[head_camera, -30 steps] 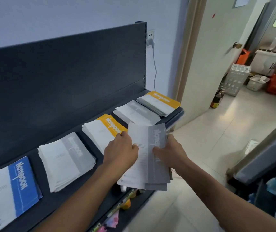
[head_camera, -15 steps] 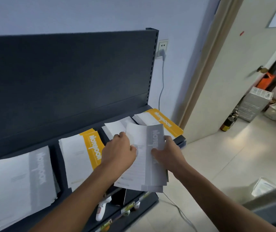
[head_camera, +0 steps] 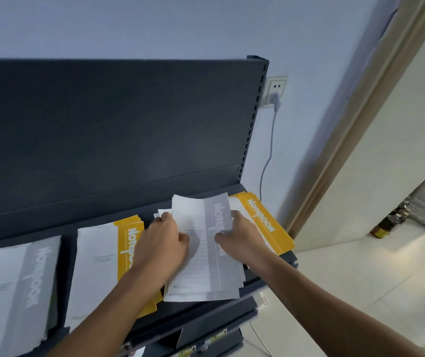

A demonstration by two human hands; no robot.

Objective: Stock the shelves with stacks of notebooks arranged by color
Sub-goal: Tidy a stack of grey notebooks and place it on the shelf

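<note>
The light is soft and cool, leaving the wall (head_camera: pixel 154 24) above me a dull blue-grey. Brighter daylight glares off the floor tiles (head_camera: pixel 399 256) to my right. My left hand (head_camera: pixel 163 244) throws a faint shadow on the grey notebooks (head_camera: pixel 206 253). Everything is slightly smeared, the printed lettering soft, and the door frame (head_camera: pixel 355 124) bows at the edge.
</note>
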